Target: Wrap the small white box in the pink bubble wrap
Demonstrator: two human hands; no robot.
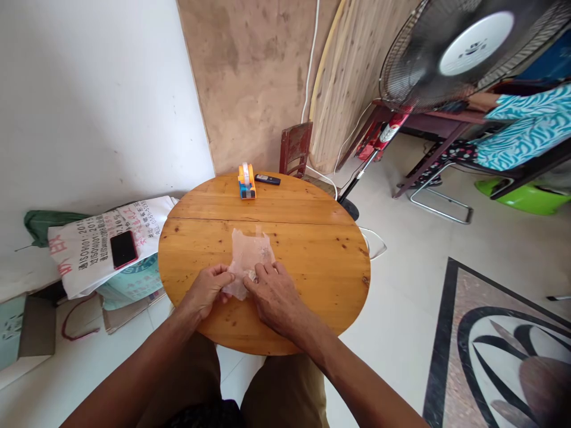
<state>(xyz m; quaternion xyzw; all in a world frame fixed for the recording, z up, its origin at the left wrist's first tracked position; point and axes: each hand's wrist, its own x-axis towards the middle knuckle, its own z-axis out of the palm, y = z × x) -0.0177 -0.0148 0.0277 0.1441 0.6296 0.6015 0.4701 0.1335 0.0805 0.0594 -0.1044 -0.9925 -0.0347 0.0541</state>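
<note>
A thin, see-through pinkish plastic sheet [250, 246] lies crumpled on the round wooden table [307, 238], with ragged edges. My left hand [207, 288] pinches its near left edge between thumb and fingers. Across the sheet's right side, my right hand [276, 297] rests with curled fingers. A small whitish, shiny lump [252, 276] shows between its thumb and fingertips; what it is I cannot make out. Beyond the sheet stand an orange and blue tape dispenser [247, 181] with a roll of tape and a dark remote-like device [267, 179].
Left of the table, a phone [124, 249] lies on stacked printed sacks [93, 252]. A red-brown chair [296, 148] stands behind the table. At right are a standing fan [473, 47] and a seated person in a patterned blue top [526, 125].
</note>
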